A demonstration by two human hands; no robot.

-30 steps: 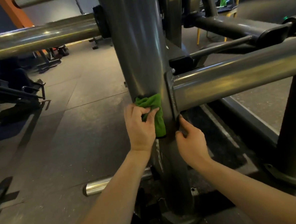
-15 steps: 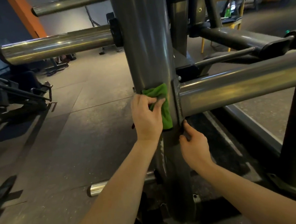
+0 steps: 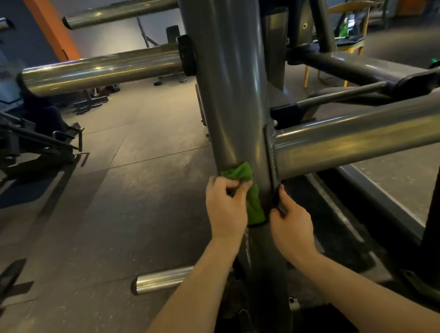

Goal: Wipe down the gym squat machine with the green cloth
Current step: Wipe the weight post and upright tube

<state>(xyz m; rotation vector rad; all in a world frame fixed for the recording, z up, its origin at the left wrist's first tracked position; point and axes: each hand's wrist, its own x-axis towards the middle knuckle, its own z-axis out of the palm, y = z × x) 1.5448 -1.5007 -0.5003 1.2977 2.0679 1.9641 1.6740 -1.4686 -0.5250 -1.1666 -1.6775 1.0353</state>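
Dim warm light, glinting bar (image 3: 99, 70) (edges bowed), background seemingly soft.

Dark rubber floor tiles (image 3: 143, 186) lie underfoot. An orange pillar (image 3: 50, 27) rises against a grey wall (image 3: 108, 38), with another gym machine (image 3: 18, 137) left and a wooden chair (image 3: 347, 8) far right.

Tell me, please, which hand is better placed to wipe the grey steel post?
Left: the left hand holds the green cloth against the grey steel post; the right hand only grips it.
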